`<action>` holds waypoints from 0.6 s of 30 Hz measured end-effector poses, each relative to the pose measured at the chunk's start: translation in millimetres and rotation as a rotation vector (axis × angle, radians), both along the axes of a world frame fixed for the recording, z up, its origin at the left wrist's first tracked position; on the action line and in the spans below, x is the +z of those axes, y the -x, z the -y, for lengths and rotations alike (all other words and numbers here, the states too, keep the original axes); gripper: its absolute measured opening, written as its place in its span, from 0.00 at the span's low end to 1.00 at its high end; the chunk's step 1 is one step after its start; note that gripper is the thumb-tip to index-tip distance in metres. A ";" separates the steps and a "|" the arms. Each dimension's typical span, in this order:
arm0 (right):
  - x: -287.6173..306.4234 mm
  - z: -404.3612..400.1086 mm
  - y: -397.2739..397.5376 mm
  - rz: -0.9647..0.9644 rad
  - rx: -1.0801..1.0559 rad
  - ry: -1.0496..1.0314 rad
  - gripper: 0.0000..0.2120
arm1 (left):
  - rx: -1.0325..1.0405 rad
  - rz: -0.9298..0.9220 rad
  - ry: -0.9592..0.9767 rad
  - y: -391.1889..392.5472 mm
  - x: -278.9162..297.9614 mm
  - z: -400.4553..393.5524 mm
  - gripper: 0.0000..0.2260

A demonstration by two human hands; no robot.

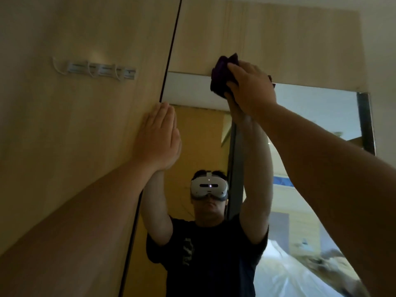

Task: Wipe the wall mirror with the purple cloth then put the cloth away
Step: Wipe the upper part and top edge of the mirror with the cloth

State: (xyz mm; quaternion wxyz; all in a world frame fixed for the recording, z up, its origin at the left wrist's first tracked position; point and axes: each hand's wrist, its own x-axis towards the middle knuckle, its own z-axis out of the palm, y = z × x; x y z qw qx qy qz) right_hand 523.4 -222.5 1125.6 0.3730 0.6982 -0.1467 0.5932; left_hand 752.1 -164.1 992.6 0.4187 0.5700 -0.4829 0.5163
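One purple cloth (221, 75), one wall mirror (310, 116), two hands (left hand (157, 138), right hand (251, 88)), one hook rail (94, 69)

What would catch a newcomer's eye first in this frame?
The right hand presses a bunched dark purple cloth against the top edge of the wall mirror. The left hand lies flat, fingers straight, on the pale wooden panel beside the mirror's left edge.

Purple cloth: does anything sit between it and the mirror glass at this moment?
Nothing visible does. The right hand grips the purple cloth against the top edge of the mirror; the left hand rests flat on the wooden panel beside it.
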 end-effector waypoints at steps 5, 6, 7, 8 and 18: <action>-1.4 12.0 -9.2 -0.009 -0.076 0.067 0.19 | -0.007 0.033 0.020 4.0 0.9 -4.1 0.29; -8.2 11.4 -9.4 -0.031 -0.074 0.070 0.19 | -0.008 0.033 0.019 4.4 0.8 -5.2 0.29; -16.3 9.9 -8.9 -0.055 -0.071 0.070 0.19 | -0.009 0.031 0.017 5.1 0.8 -6.6 0.28; -27.6 8.5 -8.3 -0.085 -0.075 0.067 0.19 | -0.008 0.028 0.011 5.3 0.8 -7.6 0.28; -254.9 15.6 15.6 -0.474 -0.085 0.083 0.23 | 0.054 0.013 -0.062 8.2 1.1 -12.5 0.30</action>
